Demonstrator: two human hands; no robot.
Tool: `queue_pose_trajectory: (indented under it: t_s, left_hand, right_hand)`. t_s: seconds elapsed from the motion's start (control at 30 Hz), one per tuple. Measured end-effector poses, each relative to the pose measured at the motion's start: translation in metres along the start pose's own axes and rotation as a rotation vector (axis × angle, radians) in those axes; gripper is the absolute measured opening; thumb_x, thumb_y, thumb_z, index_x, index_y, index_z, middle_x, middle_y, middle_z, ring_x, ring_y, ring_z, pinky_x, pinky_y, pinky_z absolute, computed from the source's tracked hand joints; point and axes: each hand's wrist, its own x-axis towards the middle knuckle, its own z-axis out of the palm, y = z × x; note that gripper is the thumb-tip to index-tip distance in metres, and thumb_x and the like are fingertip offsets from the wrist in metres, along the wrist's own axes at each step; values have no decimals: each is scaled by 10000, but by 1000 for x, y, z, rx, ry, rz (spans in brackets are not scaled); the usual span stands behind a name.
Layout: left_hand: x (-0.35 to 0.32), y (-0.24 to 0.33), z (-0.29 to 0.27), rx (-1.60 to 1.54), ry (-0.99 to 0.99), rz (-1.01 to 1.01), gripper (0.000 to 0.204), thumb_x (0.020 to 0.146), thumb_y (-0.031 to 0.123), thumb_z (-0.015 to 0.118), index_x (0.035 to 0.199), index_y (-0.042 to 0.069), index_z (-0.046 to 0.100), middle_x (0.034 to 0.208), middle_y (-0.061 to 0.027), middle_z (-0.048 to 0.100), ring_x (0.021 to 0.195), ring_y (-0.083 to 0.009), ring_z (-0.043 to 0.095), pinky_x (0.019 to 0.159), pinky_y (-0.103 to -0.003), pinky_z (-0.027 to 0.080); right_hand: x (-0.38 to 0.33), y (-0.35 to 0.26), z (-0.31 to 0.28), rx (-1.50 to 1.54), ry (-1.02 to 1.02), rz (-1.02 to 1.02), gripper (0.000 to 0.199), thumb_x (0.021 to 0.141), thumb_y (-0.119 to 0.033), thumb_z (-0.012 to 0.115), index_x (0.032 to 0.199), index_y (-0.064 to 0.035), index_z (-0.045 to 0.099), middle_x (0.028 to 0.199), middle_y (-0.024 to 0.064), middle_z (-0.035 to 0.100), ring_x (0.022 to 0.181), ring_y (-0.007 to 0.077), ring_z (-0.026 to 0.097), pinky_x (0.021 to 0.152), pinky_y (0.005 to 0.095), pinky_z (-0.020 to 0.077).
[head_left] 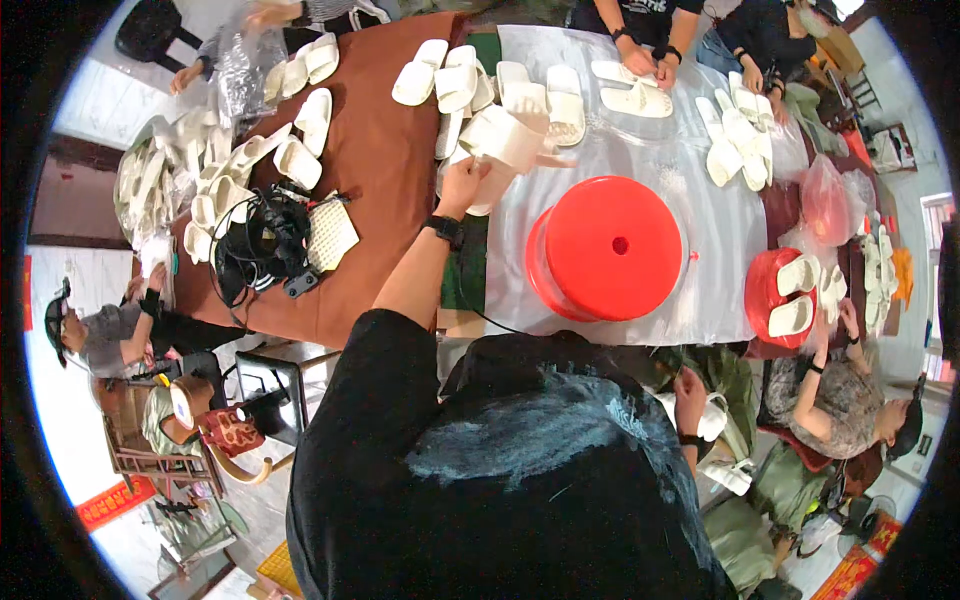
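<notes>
My left hand (463, 187), with a dark watch on the wrist, is closed on a cream slipper (507, 138) above the table, left of the red stool. The slipper is blurred and overlaps others behind it. Low at my right side, my right hand (688, 398) has its fingers curled in, beside white slippers (712, 420); whether it grips one is hard to see. Pairs of cream slippers (418, 72) stand along the far side of the table. One more slipper (565, 105) lies just beyond the held one.
A red round stool (615, 248) stands on the plastic-covered table (715, 285). A black cable bundle (265, 240) lies on the brown cloth (385, 190). Co-workers' hands (640, 60) handle slippers across the table. At right, a red stool (772, 275) bears slippers. Green sacks (790, 490) lie below.
</notes>
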Motion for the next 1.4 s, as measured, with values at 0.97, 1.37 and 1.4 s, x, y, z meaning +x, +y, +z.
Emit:
queue_pose_trajectory:
  t_s: [0.97, 1.37, 1.4]
  left_hand:
    - [-184, 300, 145, -800, -732, -137, 303, 948, 163, 580, 1208, 9, 547, 1028, -57, 660, 938, -134, 622, 816, -276, 498]
    - [-186, 279, 168, -496, -757, -107, 311, 957, 158, 540, 1233, 15, 540, 1033, -92, 657, 963, -160, 621, 834, -290, 485]
    - [-188, 276, 165, -482, -728, -127, 300, 956, 158, 542, 1218, 13, 549, 1028, -90, 657, 961, -159, 620, 835, -290, 486]
  right_hand:
    - [158, -170, -35, 1088, -301, -400, 307, 908, -107, 580, 1198, -9, 564, 1131, 86, 631, 998, 187, 618, 847, 316, 517]
    - [241, 33, -172, 1257, 296, -66, 366, 906, -148, 607, 1231, -3, 521, 1138, 102, 621, 980, 216, 626, 765, 332, 535]
    - [254, 47, -186, 1204, 330, -61, 358, 906, -154, 611, 1221, -6, 527, 1120, 107, 629, 951, 224, 637, 737, 339, 542]
